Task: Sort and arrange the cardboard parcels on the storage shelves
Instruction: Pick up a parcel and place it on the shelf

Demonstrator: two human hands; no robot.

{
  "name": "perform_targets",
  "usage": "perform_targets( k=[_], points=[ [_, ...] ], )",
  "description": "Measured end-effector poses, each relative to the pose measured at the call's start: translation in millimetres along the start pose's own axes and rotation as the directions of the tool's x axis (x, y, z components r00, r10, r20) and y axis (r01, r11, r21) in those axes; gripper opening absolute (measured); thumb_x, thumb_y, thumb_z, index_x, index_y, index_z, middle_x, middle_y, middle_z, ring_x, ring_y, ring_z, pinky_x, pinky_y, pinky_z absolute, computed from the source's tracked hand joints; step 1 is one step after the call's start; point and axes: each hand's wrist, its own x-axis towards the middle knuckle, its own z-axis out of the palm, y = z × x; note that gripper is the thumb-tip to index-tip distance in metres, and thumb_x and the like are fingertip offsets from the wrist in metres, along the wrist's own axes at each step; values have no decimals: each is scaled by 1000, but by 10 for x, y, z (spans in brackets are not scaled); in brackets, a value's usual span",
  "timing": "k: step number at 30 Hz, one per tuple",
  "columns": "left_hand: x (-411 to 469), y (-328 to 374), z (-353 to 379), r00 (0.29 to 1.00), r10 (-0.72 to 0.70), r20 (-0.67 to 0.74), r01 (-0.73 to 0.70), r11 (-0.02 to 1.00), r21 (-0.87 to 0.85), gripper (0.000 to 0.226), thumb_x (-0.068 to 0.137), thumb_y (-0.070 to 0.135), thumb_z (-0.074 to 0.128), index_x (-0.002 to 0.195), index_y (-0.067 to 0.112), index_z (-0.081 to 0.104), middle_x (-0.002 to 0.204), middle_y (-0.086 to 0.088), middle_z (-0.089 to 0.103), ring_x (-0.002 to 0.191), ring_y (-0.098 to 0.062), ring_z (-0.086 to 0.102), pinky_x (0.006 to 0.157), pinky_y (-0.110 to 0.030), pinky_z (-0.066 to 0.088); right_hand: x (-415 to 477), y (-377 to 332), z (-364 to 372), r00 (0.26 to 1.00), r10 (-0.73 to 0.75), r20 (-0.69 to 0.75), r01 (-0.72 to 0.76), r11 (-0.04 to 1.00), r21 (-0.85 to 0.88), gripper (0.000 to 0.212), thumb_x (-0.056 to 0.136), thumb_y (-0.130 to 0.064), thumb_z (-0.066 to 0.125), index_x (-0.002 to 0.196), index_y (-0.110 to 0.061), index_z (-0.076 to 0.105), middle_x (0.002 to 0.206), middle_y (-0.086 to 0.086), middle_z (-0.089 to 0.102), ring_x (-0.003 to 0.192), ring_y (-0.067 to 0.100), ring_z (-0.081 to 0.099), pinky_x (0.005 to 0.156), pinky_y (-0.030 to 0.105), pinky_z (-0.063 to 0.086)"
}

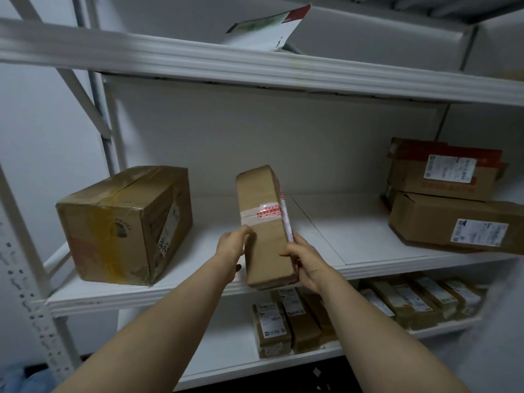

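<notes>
Both hands held the box (265, 228) by its long sides, the left hand (231, 246) and right hand (304, 260) curled round it, on the middle shelf (354, 231). It looked stiff and light, so the sides seemed a good grip.

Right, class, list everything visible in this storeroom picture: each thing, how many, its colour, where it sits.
Shelving: one unit, white, three levels showing.
Printed mailer: one, white with red and green, top shelf, tilted.
Large box: one, brown with yellowish tape, middle shelf left.
Stacked boxes: two, brown, white labels, middle shelf right.
Small labelled parcels: several, count unclear, brown, lower shelf.
Blue item: one, bottom left corner, unidentifiable.
Taped parcel: one, brown with red-printed tape, middle shelf front centre.
Left hand: one, grips the taped parcel's left side.
Right hand: one, grips its right edge.
</notes>
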Motion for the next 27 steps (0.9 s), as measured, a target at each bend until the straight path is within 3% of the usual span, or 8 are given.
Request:
perform_targets(
  k=[5, 10, 14, 17, 20, 22, 25, 27],
  points=[
    [47, -58, -10, 995, -14, 101, 16, 1000, -21, 41, 78, 37, 68, 110, 13, 59, 101, -5, 65, 106, -26, 59, 102, -51, 40, -18, -7, 13, 999, -8, 37, 6, 998, 57, 60, 54, -8, 52, 112, -21, 61, 103, 14, 64, 98, 33, 58, 77, 43, 52],
    [70, -83, -38, 984, 4, 178, -13, 999, 46, 57, 67, 31, 82, 114, 8, 58, 107, -8, 68, 100, -24, 62, 79, -41, 52, -8, 57, -18, 991, 136, 1, -136, 990, -21, 48, 47, -5, 44, 93, -10, 57, 91, 16, 59, 91, 34, 54, 74, 39, 48],
    [82, -119, -60, 976, -10, 219, -21, 990, 138, 73, 59, 27, 88, 120, 10, 52, 111, -7, 64, 101, -23, 61, 75, -36, 52, 9, 26, -2, 996, 57, -68, -60, 998, -34, 28, 68, -4, 56, 94, -10, 62, 91, 12, 64, 94, 29, 55, 86, 41, 46],
    [90, -160, -47, 974, -7, 228, -32, 985, 167, 82, 52, 21, 92, 121, 12, 48, 111, -6, 64, 99, -22, 62, 75, -36, 53, 48, -65, -6, 995, -32, -91, 30, 999, -22, 48, 67, -27, 78, 113, -20, 65, 106, 7, 71, 108, 27, 61, 96, 43, 49],
    [139, -200, -20, 977, 27, 212, -73, 974, 215, 91, 46, 16, 94, 121, 13, 43, 110, -5, 61, 102, -23, 61, 90, -43, 53, 46, -170, 6, 989, -111, -95, 110, 994, -18, 83, 56, -38, 85, 131, -26, 51, 115, 0, 69, 109, 19, 61, 88, 33, 50],
    [130, -218, 9, 984, 87, 154, -134, 933, 335, 89, 48, 16, 93, 118, 15, 38, 111, -2, 57, 105, -22, 56, 95, -41, 50, 80, -192, 36, 970, -173, -169, 170, 985, -35, 105, 46, -40, 87, 140, -26, 41, 119, 0, 65, 109, 18, 61, 86, 32, 51],
    [132, -268, 76, 973, 223, 61, -221, 817, 532, 96, 40, 27, 95, 119, 12, 41, 114, -4, 56, 108, -23, 56, 94, -39, 51, 110, -212, 113, 923, -228, -309, 198, 972, -127, 143, 26, -55, 92, 147, -32, 21, 136, 3, 50, 121, 21, 52, 98, 41, 48],
    [100, -284, 140, 965, 263, -2, -205, 754, 624, 102, 37, 38, 93, 121, 10, 42, 117, -5, 54, 112, -24, 54, 95, -37, 50, 111, -228, 127, 904, -221, -366, 156, 967, -200, 153, 31, -55, 93, 150, -38, -1, 151, 7, 33, 134, 28, 40, 108, 49, 39]
  ],
)
